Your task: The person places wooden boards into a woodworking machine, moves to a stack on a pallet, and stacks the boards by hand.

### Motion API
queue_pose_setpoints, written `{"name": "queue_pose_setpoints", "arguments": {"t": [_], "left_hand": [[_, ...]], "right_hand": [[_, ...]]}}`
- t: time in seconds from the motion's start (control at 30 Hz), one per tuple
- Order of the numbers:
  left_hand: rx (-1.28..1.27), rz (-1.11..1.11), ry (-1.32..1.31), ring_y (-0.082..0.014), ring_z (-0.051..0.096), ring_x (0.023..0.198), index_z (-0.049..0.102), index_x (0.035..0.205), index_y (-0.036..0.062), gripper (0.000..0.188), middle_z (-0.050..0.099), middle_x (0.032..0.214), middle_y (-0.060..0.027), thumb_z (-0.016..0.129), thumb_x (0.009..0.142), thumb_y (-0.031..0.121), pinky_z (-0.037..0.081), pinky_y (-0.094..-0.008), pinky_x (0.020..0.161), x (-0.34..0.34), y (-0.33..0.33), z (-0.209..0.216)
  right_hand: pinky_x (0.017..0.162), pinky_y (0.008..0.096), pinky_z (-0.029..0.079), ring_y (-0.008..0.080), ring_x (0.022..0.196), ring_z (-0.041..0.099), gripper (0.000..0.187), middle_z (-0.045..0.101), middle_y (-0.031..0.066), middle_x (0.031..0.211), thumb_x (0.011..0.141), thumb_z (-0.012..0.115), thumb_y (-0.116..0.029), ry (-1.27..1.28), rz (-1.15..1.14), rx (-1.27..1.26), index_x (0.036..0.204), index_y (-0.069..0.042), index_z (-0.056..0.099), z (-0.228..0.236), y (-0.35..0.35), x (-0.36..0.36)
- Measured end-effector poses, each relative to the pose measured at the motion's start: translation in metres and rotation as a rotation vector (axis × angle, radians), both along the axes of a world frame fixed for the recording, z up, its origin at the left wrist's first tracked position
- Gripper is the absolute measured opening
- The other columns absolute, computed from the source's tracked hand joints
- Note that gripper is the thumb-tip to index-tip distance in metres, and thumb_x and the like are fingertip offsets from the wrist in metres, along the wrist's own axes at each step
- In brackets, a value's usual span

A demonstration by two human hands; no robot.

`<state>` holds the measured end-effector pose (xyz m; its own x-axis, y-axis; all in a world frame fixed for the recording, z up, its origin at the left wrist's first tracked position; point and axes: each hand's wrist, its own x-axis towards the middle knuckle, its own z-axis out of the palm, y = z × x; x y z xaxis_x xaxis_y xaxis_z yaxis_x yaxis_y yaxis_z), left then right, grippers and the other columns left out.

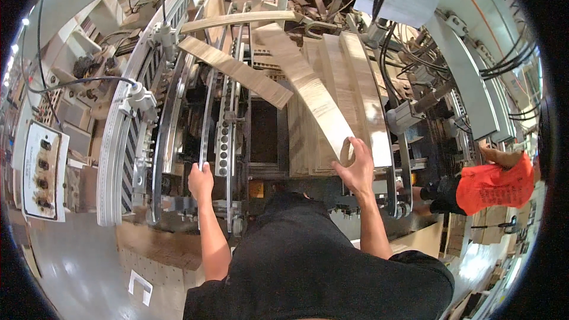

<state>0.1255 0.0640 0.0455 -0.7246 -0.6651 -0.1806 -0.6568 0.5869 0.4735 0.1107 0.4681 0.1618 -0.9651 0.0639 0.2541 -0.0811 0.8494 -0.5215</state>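
My right hand (358,169) is curved round the near end of a long pale wooden plank (317,101), thumb on one edge and fingers on the other. That plank slants away to the far left, over a stack of similar planks (341,77). My left hand (201,182) is closed at a narrow metal rail (205,136) of the machine; its curled fingers are partly hidden. Beyond it, a shorter plank (237,72) lies diagonally across the rails. A thin, slightly bowed strip (237,19) spans the far end.
Machine frames stand on both sides, with a striped beam (127,154) at left and pneumatic cylinders (409,112) at right. A control panel (44,169) is at far left. Beside the right frame is a person in an orange shirt (495,184). Cables hang at upper right.
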Motion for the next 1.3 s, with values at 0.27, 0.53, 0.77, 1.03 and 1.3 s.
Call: {"name": "queue_pose_setpoints", "arguments": {"t": [0.27,0.53,0.77,1.03,1.3], "left_hand": [[0.047,-0.015,0.067,-0.0432,0.065,0.093,0.061,0.101,0.0027,0.034,0.069,0.096,-0.0213,0.058,0.094,0.035,0.050,-0.0530,0.080,0.005,-0.005,-0.004],[0.025,0.003,0.084,-0.0435,0.064,0.093,0.062,0.098,0.0025,0.034,0.069,0.096,-0.0216,0.059,0.094,0.036,0.049,-0.0525,0.080,0.003,-0.008,-0.013],[0.057,0.033,0.077,-0.0428,0.065,0.092,0.063,0.100,0.0023,0.035,0.070,0.094,-0.0210,0.061,0.092,0.037,0.050,-0.0514,0.080,0.000,-0.005,-0.001],[0.057,0.074,0.062,-0.0417,0.066,0.092,0.065,0.100,0.0033,0.035,0.070,0.094,-0.0203,0.063,0.090,0.037,0.050,-0.0507,0.080,-0.001,-0.006,-0.005],[0.096,0.128,-0.073,-0.0398,0.065,0.102,0.066,0.105,0.0046,0.041,0.070,0.105,-0.0193,0.066,0.087,0.042,0.049,-0.0490,0.089,-0.004,-0.010,-0.006]], "right_hand": [[0.103,0.0512,0.040,0.0428,0.121,0.049,0.076,0.054,0.0257,0.126,0.072,0.079,-0.023,-0.096,-0.276,-0.030,0.137,0.000,0.046,-0.005,0.005,0.007],[0.099,0.0542,0.042,0.0461,0.116,0.051,0.080,0.048,0.0281,0.131,0.077,0.076,-0.030,-0.242,-0.356,0.170,0.142,-0.002,0.039,-0.010,0.004,-0.021],[0.109,0.0720,0.020,0.0454,0.147,0.013,0.071,0.028,0.0297,0.149,0.080,0.069,-0.030,-0.091,-0.313,0.367,0.140,-0.003,0.042,-0.026,-0.009,-0.052],[0.110,0.0724,0.018,0.0425,0.147,0.017,0.054,0.033,0.0223,0.150,0.091,0.054,-0.024,-0.073,-0.190,0.507,0.140,-0.005,0.045,-0.058,0.007,-0.089],[0.113,0.0696,0.015,0.0385,0.146,0.021,0.051,0.038,0.0206,0.148,0.091,0.059,-0.030,-0.044,-0.169,0.430,0.136,-0.007,0.050,-0.046,-0.022,-0.123]]}}
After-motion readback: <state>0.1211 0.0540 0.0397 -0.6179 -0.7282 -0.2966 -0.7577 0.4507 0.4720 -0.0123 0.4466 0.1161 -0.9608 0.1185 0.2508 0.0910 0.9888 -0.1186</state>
